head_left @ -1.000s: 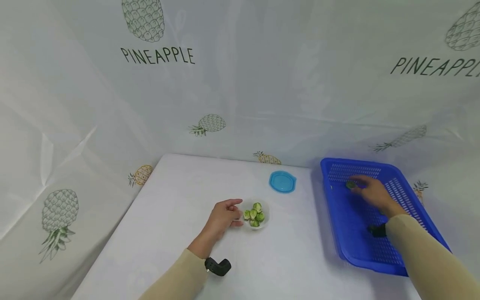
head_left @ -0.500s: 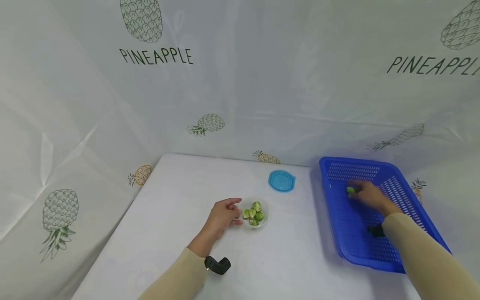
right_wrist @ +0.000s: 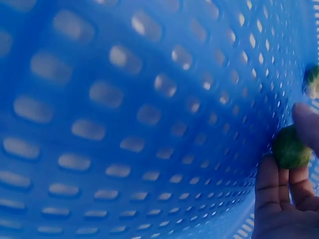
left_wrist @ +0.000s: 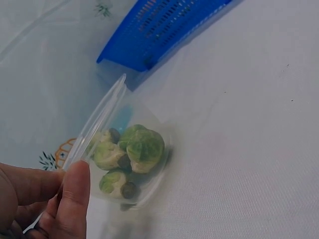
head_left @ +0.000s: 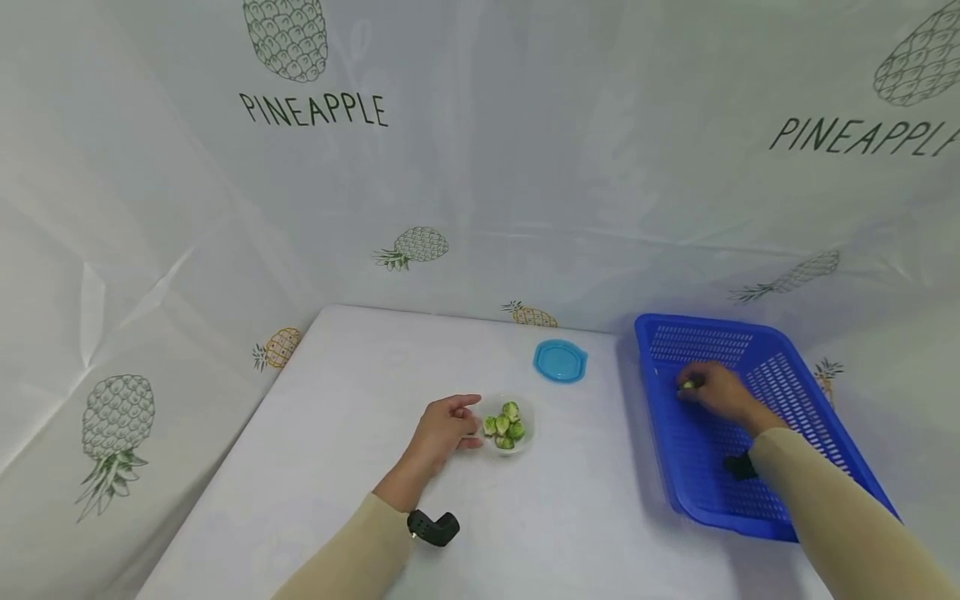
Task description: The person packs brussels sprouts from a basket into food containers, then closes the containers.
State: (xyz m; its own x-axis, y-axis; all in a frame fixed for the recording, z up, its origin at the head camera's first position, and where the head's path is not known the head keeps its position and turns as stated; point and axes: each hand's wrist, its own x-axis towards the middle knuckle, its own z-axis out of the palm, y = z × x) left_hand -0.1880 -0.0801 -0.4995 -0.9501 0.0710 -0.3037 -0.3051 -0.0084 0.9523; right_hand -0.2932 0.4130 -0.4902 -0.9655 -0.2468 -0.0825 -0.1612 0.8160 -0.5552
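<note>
"Fingers (right_wrist: 267,186) of the right hand (head_left: 720,392) are pinching something. What is it?"

"One green Brussels sprout (right_wrist: 291,148), held with the thumb too, down inside the blue basket (head_left: 657,425)."

"Is it the only one in there?"

"No, the right wrist view shows another sprout (right_wrist: 312,82) near it, cut off at the side. I can't pick that one out from the head."

"And the left hand (head_left: 444,429)?"

"The left wrist view shows it best: thumb and fingers pinch the rim of the clear bowl (left_wrist: 105,107). From the head, they just look close beside it."

"How many sprouts (head_left: 502,425) are in the bowl?"

"Five, counted from above. From the left wrist, some hide behind others."

"What else is on the white tabletop (head_left: 375,375)?"

"One blue lid (head_left: 560,361), lying flat between the bowl and the basket, farther back."
</note>
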